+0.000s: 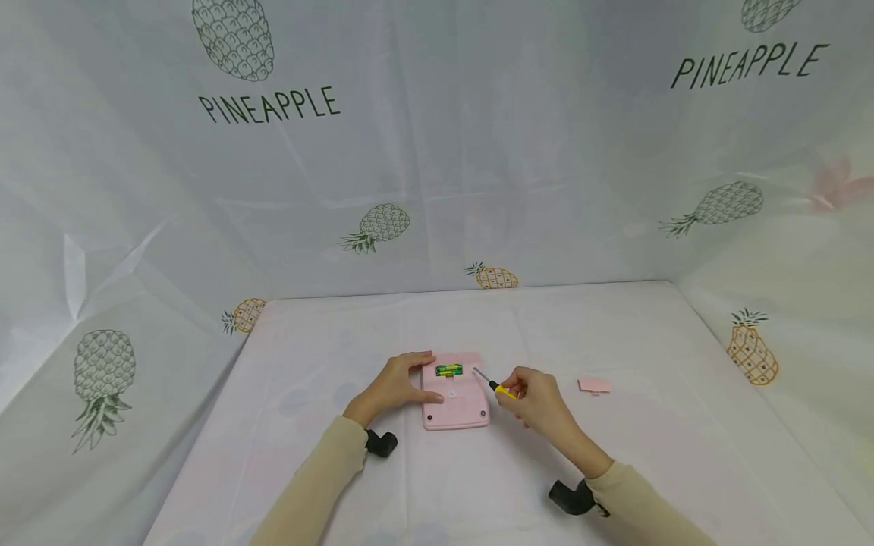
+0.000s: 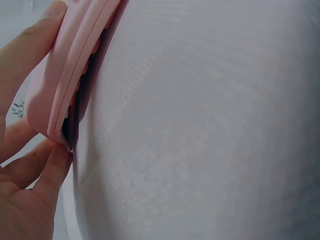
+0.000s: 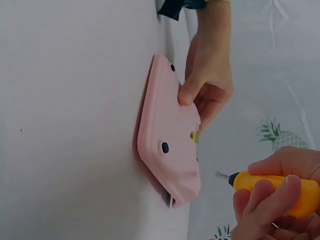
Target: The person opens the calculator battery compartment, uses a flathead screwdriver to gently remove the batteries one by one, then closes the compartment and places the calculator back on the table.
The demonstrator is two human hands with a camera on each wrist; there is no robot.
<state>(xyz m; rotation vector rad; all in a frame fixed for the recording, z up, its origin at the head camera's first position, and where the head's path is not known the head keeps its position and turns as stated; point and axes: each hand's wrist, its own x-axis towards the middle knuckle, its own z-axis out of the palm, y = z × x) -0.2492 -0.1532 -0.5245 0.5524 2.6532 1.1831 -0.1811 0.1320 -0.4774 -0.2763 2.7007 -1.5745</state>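
A pink calculator [image 1: 459, 406] lies face down on the table, its keys just visible underneath in the left wrist view. In its back, the open compartment shows a green battery [image 1: 448, 370]. My left hand [image 1: 394, 389] grips the calculator by its left side, thumb on the back and fingers at the far edge. A screwdriver [image 3: 280, 187] with a yellow handle is held in my right hand [image 1: 542, 402]. Its metal tip points at the calculator's right part, near the battery; whether it touches cannot be told. The small pink battery cover [image 1: 594, 385] lies right of my right hand.
A white cloth [image 1: 328, 341] covers the table. Behind it and at both sides hangs a pale curtain [image 1: 437, 152] printed with pineapples. Black wrist cameras [image 1: 572, 497] sit below both hands, close over the tabletop.
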